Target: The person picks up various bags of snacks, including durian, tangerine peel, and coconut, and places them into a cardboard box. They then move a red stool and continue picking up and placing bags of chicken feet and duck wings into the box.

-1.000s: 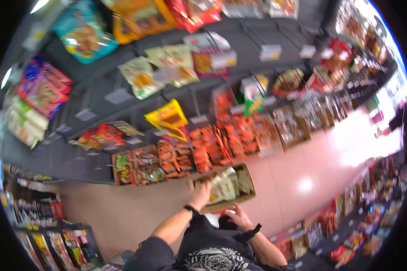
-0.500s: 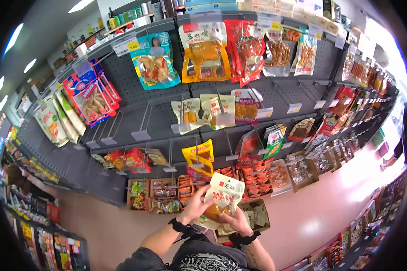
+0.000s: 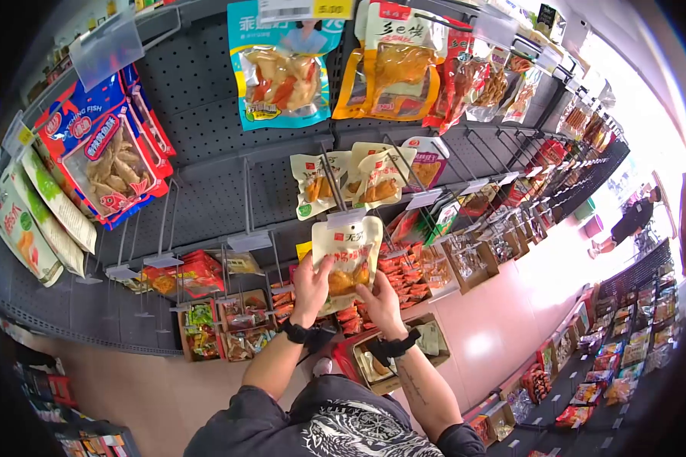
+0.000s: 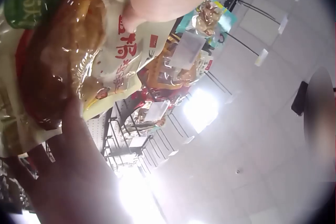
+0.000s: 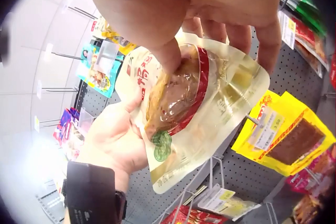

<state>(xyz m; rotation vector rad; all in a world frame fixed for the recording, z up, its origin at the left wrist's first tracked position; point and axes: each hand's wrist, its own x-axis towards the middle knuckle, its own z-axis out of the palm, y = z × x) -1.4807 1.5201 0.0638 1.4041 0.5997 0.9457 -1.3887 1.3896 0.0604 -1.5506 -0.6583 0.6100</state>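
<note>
Both hands hold a cream food pouch (image 3: 348,251) with a clear window showing a brown piece of meat. It is upright in front of the shelves, its top edge close under a price-tag holder (image 3: 346,218). My left hand (image 3: 310,291) grips its left side, thumb on the front. On the lower right side, my right hand (image 3: 381,306) pinches it, thumb on the front and fingers behind, as the right wrist view shows. Matching cream pouches (image 3: 382,177) hang on hooks just above. In the left wrist view the pouch (image 4: 63,50) fills the upper left.
Below the hands stands a cardboard box (image 3: 437,362) with more cream pouches (image 3: 430,338). Metal hooks (image 3: 249,199) jut from the dark pegboard. A yellow packet (image 5: 283,132) hangs near the pouch. Snack boxes (image 3: 245,324) line the bottom shelf. Someone (image 3: 633,217) is far down the aisle.
A second ago the left hand was in the box of pouches. The hands then brought a pouch up together, and it is now higher and nearer the hooks. The head view has moved closer to the shelf.
</note>
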